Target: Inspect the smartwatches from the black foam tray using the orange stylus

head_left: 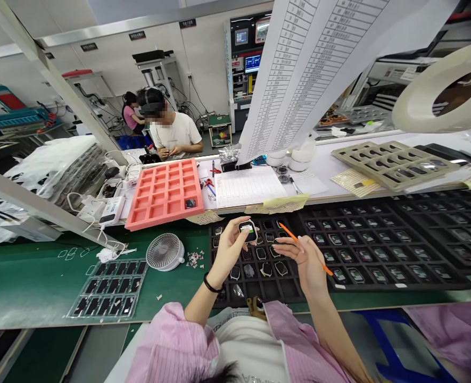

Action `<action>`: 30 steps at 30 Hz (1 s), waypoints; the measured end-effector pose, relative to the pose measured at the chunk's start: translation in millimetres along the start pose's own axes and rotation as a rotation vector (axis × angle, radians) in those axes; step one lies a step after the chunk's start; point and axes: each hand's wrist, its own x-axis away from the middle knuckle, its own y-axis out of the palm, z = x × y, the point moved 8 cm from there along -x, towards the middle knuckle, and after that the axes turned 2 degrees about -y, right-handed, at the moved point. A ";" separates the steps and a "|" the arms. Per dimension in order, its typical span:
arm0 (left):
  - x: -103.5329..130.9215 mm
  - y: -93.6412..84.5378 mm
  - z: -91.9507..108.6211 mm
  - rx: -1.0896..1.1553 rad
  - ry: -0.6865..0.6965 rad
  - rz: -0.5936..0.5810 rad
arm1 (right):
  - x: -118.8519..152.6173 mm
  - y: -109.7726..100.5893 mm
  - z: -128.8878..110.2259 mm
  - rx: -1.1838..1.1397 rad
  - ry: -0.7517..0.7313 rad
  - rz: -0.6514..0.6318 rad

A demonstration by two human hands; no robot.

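Observation:
My left hand (235, 242) is closed around a small square watch case (247, 231) with a dark face and a white and green patch on it, the thumb lying across its front. In my right hand (309, 260) is a thin orange stick (317, 259), pinched at the thumb with its upper end pointing toward the watch case; the other fingers stretch out to the left. Stick and case are apart. Both hands hover over a black foam tray (291, 287) whose compartments hold several watch cases (265, 269).
More black trays of watch parts (357, 275) lie to the right. A pink tray (139, 215), white fan (165, 252) and clear tray of dark pieces (107, 287) are left. Paper sheets (283, 80) hang ahead, beside a lamp ring (411, 109). A co-worker (175, 130) sits across the bench.

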 end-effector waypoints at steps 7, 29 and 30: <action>-2.6 -1.7 -4.0 0.021 -0.025 -0.006 | 0.1 -0.2 0.4 0.007 0.000 0.006; -8.3 -1.4 -3.8 -0.004 -0.040 -0.002 | -0.9 -2.5 1.4 -0.003 -0.010 0.009; -8.3 -0.5 -3.6 -0.008 -0.031 -0.012 | -0.4 -1.7 0.9 -0.001 -0.011 0.010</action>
